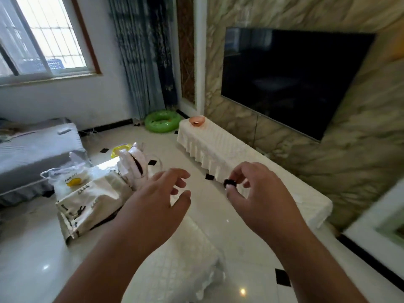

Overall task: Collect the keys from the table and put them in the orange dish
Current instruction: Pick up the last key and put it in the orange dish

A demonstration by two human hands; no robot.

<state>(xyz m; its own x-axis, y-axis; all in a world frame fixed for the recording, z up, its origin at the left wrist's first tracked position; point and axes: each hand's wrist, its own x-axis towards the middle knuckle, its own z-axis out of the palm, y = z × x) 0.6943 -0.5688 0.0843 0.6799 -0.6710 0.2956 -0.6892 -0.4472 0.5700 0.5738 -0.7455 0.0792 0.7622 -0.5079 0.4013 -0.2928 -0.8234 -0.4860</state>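
Note:
The orange dish stands at the far end of a long low cabinet covered with a white cloth, under the wall TV. My right hand is raised in front of the cabinet and pinches a small black object, a key head, between thumb and fingertips. The rest of the key is hidden. My left hand hovers beside it with fingers spread and nothing in it. Something small lies inside the dish, too far to identify.
A table with a white quilted cover is below my arms. Printed bags and white sacks sit on it to the left. A grey sofa stands at left, a green swim ring on the floor beyond.

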